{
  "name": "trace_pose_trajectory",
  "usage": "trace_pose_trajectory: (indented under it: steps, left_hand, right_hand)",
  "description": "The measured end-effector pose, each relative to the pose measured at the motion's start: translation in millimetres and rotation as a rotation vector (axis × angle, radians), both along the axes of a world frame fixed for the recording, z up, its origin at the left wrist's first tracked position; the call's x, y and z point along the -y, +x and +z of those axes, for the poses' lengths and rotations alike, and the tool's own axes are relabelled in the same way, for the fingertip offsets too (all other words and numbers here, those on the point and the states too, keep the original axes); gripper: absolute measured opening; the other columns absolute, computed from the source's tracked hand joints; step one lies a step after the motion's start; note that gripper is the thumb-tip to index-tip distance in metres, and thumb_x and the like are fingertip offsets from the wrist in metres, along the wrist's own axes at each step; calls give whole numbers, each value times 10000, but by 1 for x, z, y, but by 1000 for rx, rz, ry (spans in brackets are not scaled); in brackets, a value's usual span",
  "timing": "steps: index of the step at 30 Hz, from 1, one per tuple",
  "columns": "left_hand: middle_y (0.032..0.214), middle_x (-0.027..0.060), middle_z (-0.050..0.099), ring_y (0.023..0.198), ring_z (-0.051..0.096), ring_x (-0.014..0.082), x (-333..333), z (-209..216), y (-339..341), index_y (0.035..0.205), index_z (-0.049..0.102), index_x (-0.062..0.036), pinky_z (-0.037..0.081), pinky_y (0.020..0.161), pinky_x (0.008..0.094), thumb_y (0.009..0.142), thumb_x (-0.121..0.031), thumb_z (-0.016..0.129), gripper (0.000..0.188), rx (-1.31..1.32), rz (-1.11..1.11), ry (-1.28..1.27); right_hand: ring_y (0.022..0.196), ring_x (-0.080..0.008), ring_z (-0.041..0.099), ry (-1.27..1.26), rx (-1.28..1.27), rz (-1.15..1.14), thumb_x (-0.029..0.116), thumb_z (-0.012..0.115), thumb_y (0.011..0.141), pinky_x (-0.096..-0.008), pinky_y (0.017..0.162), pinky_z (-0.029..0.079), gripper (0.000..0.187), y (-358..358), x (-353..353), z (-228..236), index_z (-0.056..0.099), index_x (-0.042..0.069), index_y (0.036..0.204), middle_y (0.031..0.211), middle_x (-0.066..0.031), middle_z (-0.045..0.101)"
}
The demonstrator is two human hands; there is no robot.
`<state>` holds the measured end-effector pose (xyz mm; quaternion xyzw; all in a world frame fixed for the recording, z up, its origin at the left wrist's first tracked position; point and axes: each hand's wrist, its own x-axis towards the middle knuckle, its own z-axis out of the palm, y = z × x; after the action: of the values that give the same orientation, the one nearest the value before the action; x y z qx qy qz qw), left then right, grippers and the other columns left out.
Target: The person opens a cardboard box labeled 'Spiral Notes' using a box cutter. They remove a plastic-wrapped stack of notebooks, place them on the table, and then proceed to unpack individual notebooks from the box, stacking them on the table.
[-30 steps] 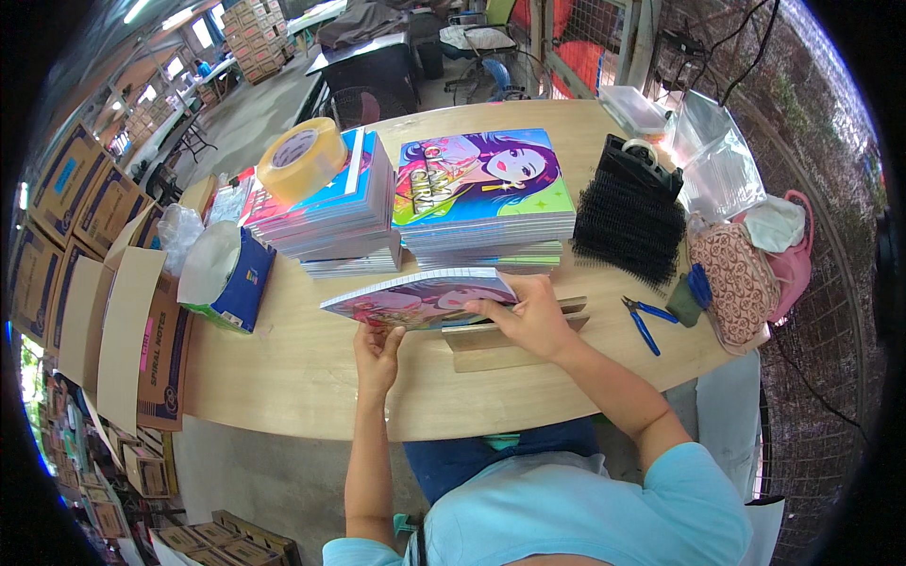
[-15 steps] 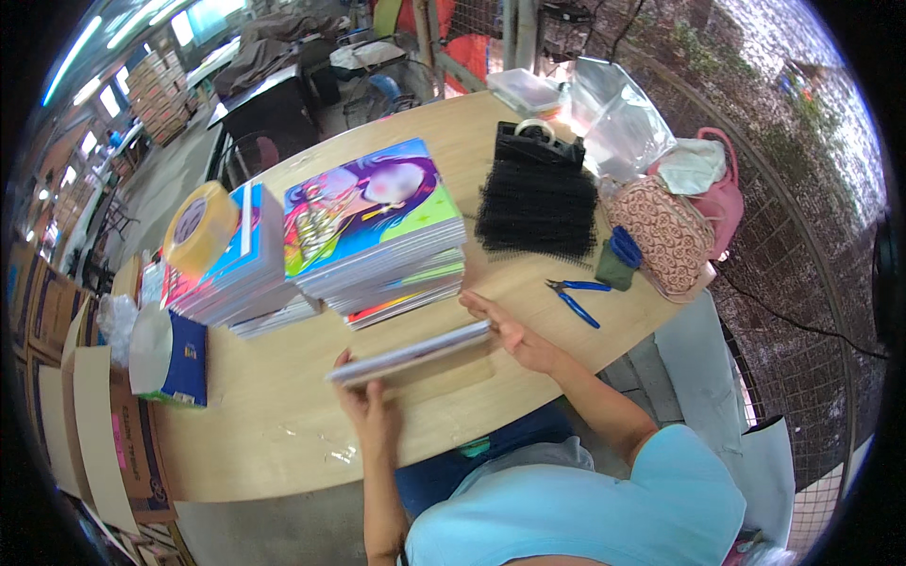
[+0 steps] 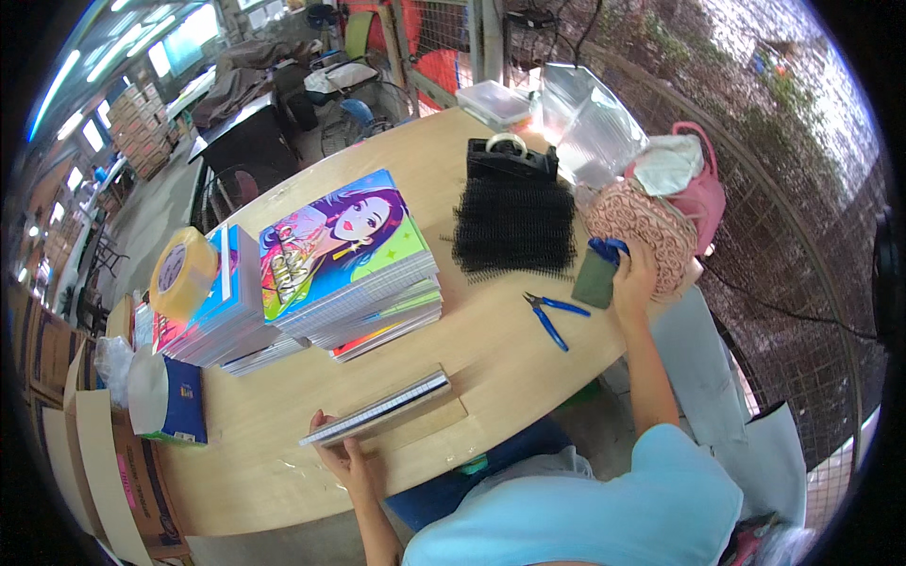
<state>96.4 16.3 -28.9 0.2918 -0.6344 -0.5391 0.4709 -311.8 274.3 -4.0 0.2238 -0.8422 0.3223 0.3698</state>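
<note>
Right hand (image 3: 634, 279) has left the notebook (image 3: 377, 411) and now closes on a dark green pouch (image 3: 595, 278) at the far right. Left hand (image 3: 342, 459) alone pinches the notebook's near-left end, edge-up on the desk (image 3: 491, 358).

Notebook (image 3: 382, 409): near table (image 3: 491, 368) edge, on a flat board (image 3: 425, 424), left hand (image 3: 342, 455) at its near-left end. Notebook stacks (image 3: 349, 264): far-left of it, tape roll (image 3: 181, 275) atop the leftmost stack. Binding coils (image 3: 514, 226): right of the stacks. Pliers (image 3: 552, 313): near side of the coils. Right hand (image 3: 634, 278): right of the pliers (touching a small pouch (image 3: 596, 276)).
</note>
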Motion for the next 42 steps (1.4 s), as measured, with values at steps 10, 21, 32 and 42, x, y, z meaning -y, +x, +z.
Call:
trace_pose_trajectory:
  steps: [10,21,32,42]
  left_hand:
    - [1232,94,384,1158,385,206,-15,3,-5,1396,253,-42,295,1000,334,870,-358,621,715,19,32,12]
    - [1277,120,383,1146,408,221,-10,-14,-9,1392,265,-35,327,971,334,869,-395,610,722,41,49,21]
    - [1258,117,385,1136,400,218,-10,-16,-5,1383,258,-15,331,970,342,889,-380,582,694,14,50,-14]
    - [1338,137,314,1233,337,257,-16,-2,-2,1418,178,-11,274,1034,387,860,-392,609,801,19,91,-48]
  right_hand:
    - [697,-149,608,-381,313,939,-57,575,773,-258,657,465,231,-13,169,112,663,54,955,814,-114,652]
    - [970,-315,598,264,57,1057,-48,537,712,-356,828,488,354,-61,259,11,650,77,1023,1086,-128,623]
    - [1161,-367,428,420,535,197,278,751,707,-413,971,378,593,14,-21,-12,546,124,1241,1252,-212,437]
    - [980,-363,473,152,-85,175,132,721,699,-412,862,427,569,-49,62,67,546,137,1241,1049,-205,426]
